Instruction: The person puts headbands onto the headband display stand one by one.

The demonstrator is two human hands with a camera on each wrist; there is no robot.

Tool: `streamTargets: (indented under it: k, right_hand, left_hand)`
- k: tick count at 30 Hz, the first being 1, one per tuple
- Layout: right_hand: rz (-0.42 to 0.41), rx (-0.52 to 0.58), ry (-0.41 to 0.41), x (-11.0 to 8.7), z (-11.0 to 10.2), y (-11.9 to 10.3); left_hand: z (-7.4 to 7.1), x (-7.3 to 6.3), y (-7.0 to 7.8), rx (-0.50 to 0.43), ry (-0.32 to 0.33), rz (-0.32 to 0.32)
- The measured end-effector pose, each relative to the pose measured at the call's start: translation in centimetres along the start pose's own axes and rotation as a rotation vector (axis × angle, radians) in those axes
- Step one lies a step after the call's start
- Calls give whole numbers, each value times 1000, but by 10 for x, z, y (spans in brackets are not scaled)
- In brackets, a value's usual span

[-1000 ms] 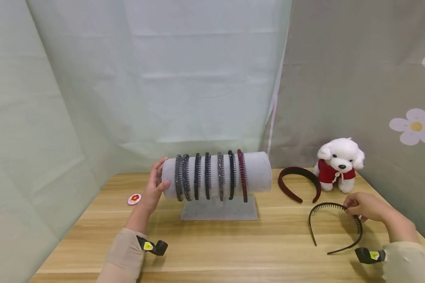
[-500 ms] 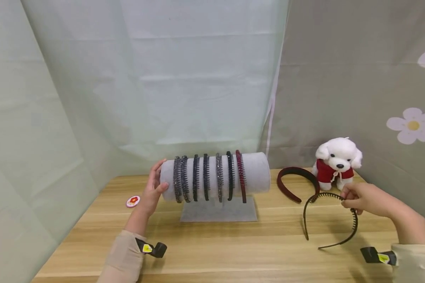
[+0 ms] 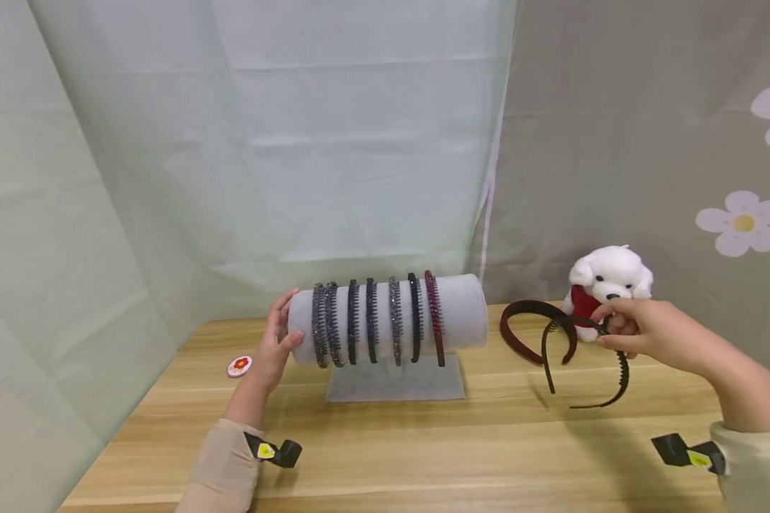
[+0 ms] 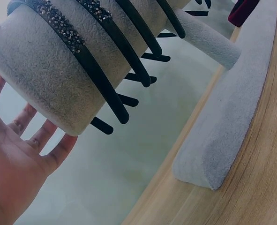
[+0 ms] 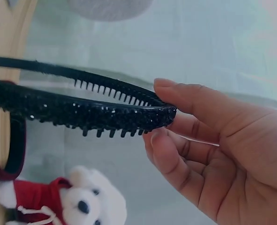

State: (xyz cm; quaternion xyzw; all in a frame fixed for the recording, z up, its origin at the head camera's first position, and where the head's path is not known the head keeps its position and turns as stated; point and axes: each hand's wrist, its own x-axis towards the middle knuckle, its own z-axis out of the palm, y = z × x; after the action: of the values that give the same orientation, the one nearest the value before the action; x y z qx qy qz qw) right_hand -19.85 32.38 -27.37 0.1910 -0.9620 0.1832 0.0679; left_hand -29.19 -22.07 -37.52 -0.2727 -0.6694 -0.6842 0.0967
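A grey plush headband stand, with its horizontal roll (image 3: 465,313) on a flat base (image 3: 394,385), stands on the table. Several dark toothed headbands, some glittery, and a red one (image 3: 435,317) are fitted over the roll. My left hand (image 3: 271,356) grips the roll's left end, thumb in front and fingers behind; the left wrist view shows those fingers (image 4: 58,152) at its end. Between thumb and fingertips, my right hand (image 3: 657,331) pinches a black glittery toothed headband (image 5: 96,115) near its top. It hangs raised above the table, ends downward.
Behind the held headband lies a dark red padded headband (image 3: 518,345). A white toy dog (image 3: 606,271) in a red top sits at the back right, partly covered by my right hand. A round flower badge (image 3: 239,366) lies left of the stand.
My right hand has lifted the black headband up off the table, moving it away from me and slightly left. My left hand keeps its grip on the roll.
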Motion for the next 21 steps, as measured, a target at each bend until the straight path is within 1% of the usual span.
streamTargets:
  k: [6,9,16,18,21]
  right_hand:
    - [-11,-30,57,6,-10,-20]
    - [-35,-38,84,9,-13,-28]
    - [-132,-71,171,18,-13,-43]
    - [-144,-77,181,21,-14,-47]
    - [-138,-75,193,26,-14,-53]
  left_hand:
    - [0,0,0,3,-4,3]
    - [0,1,1,0,-3,4]
    - [0,0,1,6,6,-12]
    - [0,0,1,9,6,-18]
    - [-1,0,1,10,5,-23]
